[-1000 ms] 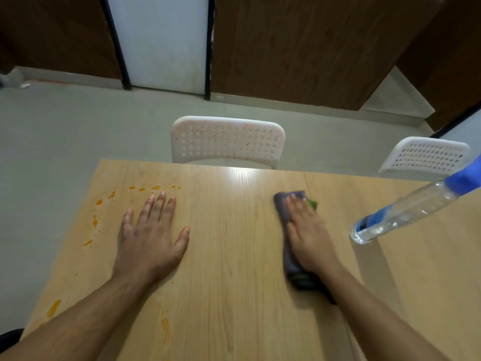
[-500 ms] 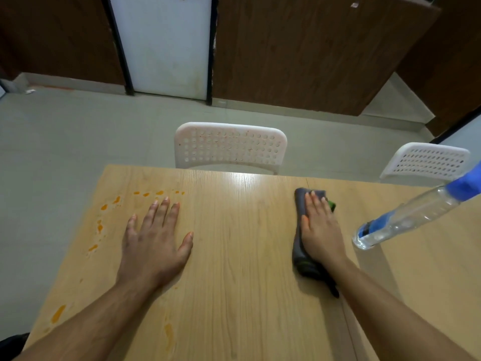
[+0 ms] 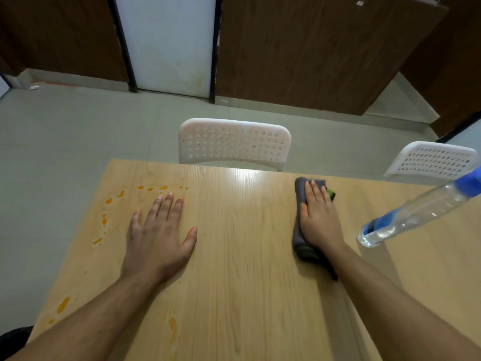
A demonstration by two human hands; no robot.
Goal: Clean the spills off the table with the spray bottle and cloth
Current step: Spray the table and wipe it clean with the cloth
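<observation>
Table [image 3: 247, 256]: right hand [image 3: 318, 220] lay flat, fingers together, pressing the grey cloth [image 3: 299, 230] mid-table. Left hand [image 3: 158, 230] spread flat, holding nothing. Spray bottle [image 3: 416, 214] stood at right. Orange spills [image 3: 114, 204] remained at left; wiping there apparently unfinished.

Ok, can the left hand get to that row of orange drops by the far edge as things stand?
Probably yes. The left hand lies flat on the table, fingertips just short of the orange drops, with nothing between them.

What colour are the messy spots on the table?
Orange. The spills dot the table's left side, clearest in the head view.
</observation>
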